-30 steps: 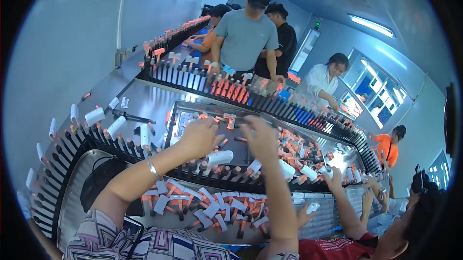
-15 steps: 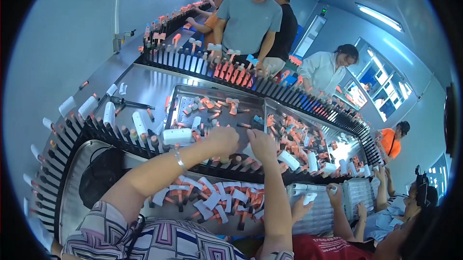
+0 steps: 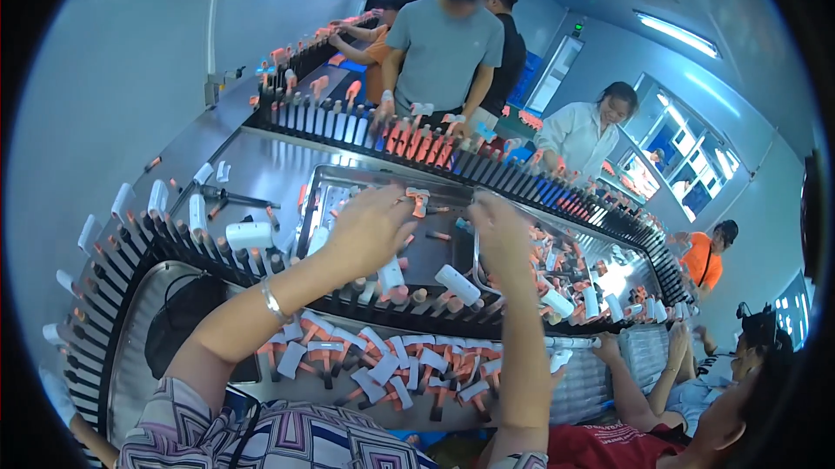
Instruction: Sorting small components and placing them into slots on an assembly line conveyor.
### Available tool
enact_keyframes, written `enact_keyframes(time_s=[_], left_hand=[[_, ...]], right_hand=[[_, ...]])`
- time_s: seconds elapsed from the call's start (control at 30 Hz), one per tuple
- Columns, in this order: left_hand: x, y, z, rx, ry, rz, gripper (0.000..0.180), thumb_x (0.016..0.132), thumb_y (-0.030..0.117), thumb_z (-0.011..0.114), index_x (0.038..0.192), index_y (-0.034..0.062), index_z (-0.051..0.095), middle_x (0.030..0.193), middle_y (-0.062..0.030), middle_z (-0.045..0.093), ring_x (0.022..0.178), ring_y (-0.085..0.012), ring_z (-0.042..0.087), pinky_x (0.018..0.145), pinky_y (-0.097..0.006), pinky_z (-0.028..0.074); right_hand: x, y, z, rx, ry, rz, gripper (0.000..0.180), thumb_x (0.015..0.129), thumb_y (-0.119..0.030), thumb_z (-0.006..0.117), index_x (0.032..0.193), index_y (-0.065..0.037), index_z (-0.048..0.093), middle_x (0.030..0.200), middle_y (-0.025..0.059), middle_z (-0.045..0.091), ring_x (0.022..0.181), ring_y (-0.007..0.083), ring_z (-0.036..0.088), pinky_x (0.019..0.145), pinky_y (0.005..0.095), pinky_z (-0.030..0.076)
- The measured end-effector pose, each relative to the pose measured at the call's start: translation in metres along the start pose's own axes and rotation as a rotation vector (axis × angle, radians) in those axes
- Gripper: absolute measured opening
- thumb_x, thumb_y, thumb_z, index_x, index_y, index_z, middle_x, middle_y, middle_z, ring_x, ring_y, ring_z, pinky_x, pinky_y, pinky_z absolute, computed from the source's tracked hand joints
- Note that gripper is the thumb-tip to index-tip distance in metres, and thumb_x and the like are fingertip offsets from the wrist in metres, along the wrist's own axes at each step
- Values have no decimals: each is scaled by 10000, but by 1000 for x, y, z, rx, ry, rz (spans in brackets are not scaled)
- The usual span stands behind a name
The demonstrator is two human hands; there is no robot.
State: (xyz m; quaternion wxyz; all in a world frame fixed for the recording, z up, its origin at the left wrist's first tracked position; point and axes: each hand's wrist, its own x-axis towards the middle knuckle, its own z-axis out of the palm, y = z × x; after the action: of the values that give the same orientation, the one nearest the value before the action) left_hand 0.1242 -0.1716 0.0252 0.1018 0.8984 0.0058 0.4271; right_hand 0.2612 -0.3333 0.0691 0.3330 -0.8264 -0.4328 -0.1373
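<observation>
My left hand (image 3: 370, 224) is over the left part of a metal tray (image 3: 323, 175), its fingers apart and slightly bent. Close to its fingertips lies a small orange piece (image 3: 418, 200) with a branched top. My right hand (image 3: 502, 230) hovers by the tray's inner divider, its fingers smeared by motion; whether it holds anything I cannot make out. A light-blue bit (image 3: 461, 226) lies beside it. Below both hands runs a black rack (image 3: 426, 317) of dark upright pegs, some topped by white rounded pieces such as this white piece (image 3: 457, 285).
Short orange-and-black sticks with white flaps (image 3: 383, 369) lie heaped nearest me. A black bag (image 3: 183, 317) sits at left. Another peg rack (image 3: 348, 134) crosses behind the tray, with a person in grey (image 3: 444, 47) beyond. A co-worker in a red shirt (image 3: 609, 447) is close on my right.
My hands have moved apart and farther over the tray, the left to the left, the right slightly rightward. A white piece now tops the rack where they were. The person in grey has lowered their head.
</observation>
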Motion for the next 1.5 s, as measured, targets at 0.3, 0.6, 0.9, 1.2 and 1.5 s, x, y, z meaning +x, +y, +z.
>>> enact_keyframes(time_s=[0.3,0.6,0.9,1.2,1.5], left_hand=[[13,35,91,-99,-812,-210,453,887,398,457,818,13,684,856,-192,665,803,-389,635,747,-470,499],[-2,-10,51,10,-886,-358,415,909,427,434,940,94,680,866,-165,670,836,-346,645,738,-483,504],[-39,-33,11,110,-303,-192,273,847,257,588,950,9,639,978,-146,620,920,-315,607,820,-424,483],[25,20,64,-170,-282,12,241,841,191,561,1016,34,616,992,-144,616,949,-325,592,853,-429,461],[-16,3,62,90,-827,-230,283,870,302,521,958,67,653,904,-141,655,837,-325,639,719,-442,517]], right_hand=[[-27,83,60,-601,-590,175,322,872,-370,541,1038,-99,596,911,133,649,839,352,642,695,469,498],[-25,29,99,-169,-195,39,224,865,-274,557,955,-86,635,901,116,671,817,328,641,715,431,492],[-38,-6,59,47,-33,-180,252,817,-212,644,1035,-88,625,984,85,657,901,257,625,737,415,433],[-20,70,43,-462,68,-57,260,887,-266,539,1045,-79,623,941,128,652,915,301,618,768,464,458],[-28,44,92,-133,-178,1,232,898,-270,498,1009,-120,637,943,105,670,862,311,638,725,464,458]])
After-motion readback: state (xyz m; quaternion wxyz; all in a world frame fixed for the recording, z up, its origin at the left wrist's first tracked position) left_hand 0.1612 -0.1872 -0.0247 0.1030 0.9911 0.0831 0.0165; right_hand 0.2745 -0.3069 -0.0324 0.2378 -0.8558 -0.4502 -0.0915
